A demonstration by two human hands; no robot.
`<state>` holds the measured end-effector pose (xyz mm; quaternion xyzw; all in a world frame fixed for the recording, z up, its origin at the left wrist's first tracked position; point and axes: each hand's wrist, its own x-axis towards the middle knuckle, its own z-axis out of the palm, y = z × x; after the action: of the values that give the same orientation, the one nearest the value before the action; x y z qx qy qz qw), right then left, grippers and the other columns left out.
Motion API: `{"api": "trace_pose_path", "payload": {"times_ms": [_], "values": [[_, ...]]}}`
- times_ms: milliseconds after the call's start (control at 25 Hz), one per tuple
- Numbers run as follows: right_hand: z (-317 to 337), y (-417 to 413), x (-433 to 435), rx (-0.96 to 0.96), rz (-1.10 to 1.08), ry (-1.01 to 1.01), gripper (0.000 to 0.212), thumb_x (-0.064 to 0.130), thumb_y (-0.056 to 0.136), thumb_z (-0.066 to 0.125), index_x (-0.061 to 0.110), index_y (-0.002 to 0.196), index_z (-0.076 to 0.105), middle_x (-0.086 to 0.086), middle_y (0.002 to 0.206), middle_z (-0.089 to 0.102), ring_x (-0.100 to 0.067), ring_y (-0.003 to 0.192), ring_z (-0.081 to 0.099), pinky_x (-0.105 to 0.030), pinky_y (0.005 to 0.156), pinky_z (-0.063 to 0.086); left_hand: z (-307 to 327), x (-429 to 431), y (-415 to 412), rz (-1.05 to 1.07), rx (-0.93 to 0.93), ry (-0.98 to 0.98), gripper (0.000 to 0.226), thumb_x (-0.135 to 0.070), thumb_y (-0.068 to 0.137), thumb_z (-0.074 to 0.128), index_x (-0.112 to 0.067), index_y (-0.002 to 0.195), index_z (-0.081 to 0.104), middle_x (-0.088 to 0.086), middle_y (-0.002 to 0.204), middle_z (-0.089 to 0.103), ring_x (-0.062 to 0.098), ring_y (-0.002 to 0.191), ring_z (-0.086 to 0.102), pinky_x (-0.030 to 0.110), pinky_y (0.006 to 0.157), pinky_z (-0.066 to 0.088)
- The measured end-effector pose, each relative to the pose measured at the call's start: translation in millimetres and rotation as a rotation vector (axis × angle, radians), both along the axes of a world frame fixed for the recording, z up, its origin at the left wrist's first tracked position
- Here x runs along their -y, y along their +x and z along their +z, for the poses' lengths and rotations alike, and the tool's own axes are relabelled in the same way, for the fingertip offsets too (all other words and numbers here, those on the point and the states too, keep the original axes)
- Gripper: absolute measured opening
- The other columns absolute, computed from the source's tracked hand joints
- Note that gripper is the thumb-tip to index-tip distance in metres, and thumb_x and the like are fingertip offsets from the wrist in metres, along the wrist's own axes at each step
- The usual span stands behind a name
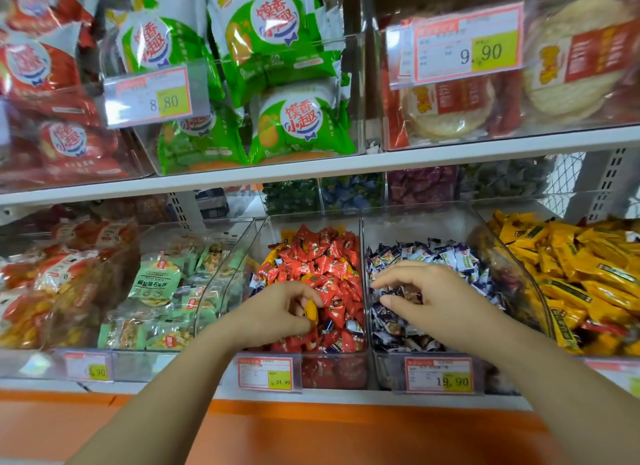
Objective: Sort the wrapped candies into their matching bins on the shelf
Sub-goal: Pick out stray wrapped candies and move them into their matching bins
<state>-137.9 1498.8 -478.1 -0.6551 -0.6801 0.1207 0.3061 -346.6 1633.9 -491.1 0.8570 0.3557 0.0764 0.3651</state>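
Note:
On the lower shelf a clear bin (362, 360) holds red wrapped candies (325, 263) with a few yellow and blue-white ones mixed in. My left hand (277, 312) is over its front and pinches a yellow wrapped candy (311, 311). To the right, a second clear bin (377, 367) holds dark blue and white wrapped candies (433, 253). Over that pile hovers my right hand (426, 295), fingers curled downward with the thumb apart; I cannot tell whether it holds a candy. At the far right a bin is filled with yellow wrapped candies (581, 256).
Green snack packs (156, 284) fill the bin at the left. Price tags (265, 373) hang on the bin fronts. The upper shelf (381, 159) carries large green, red and round-cake packets. Small bins of mixed candies stand at the back. An orange ledge (329, 426) runs below.

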Motion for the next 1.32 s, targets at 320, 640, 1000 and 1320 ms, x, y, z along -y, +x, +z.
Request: {"api": "trace_pose_path", "payload": {"times_ms": [320, 640, 1000, 1320], "values": [[4, 23, 29, -0.063, -0.074, 0.059, 0.024, 0.027, 0.091, 0.057, 0.035, 0.112, 0.062, 0.029, 0.103, 0.052, 0.022, 0.091, 0.044, 0.006, 0.074, 0.033, 24, 24, 39, 0.154, 0.401, 0.188, 0.025, -0.007, 0.083, 0.066, -0.028, 0.096, 0.059, 0.001, 0.076, 0.059, 0.002, 0.062, 0.051, 0.013, 0.057, 0.041], [7, 35, 35, -0.517, -0.086, 0.139, 0.04, 0.021, 0.089, 0.061, 0.041, 0.121, 0.046, 0.023, 0.107, 0.057, 0.015, 0.086, 0.058, -0.008, 0.07, 0.047, 38, 70, 118, -0.094, 0.644, 0.045, 0.035, -0.004, 0.084, 0.065, -0.028, 0.109, 0.058, 0.002, 0.097, 0.07, 0.014, 0.092, 0.067, 0.029, 0.084, 0.053], [5, 36, 32, -0.395, -0.155, 0.263, 0.013, 0.024, 0.094, 0.051, 0.034, 0.098, 0.06, 0.026, 0.071, 0.062, 0.008, 0.069, 0.058, -0.011, 0.062, 0.042, 30, 76, 127, -0.052, 0.663, -0.438, 0.036, 0.002, 0.083, 0.062, -0.02, 0.112, 0.06, 0.0, 0.108, 0.067, 0.007, 0.08, 0.067, 0.02, 0.074, 0.053], [0, 104, 36, -0.249, -0.664, 0.124, 0.052, 0.024, 0.1, 0.036, 0.011, 0.148, 0.019, -0.014, 0.144, 0.035, -0.03, 0.132, 0.034, -0.036, 0.103, 0.031, 26, 74, 134, 0.091, 0.667, -0.273, 0.042, 0.006, 0.084, 0.06, -0.028, 0.109, 0.056, -0.003, 0.105, 0.055, 0.001, 0.074, 0.06, 0.021, 0.073, 0.056]]}}
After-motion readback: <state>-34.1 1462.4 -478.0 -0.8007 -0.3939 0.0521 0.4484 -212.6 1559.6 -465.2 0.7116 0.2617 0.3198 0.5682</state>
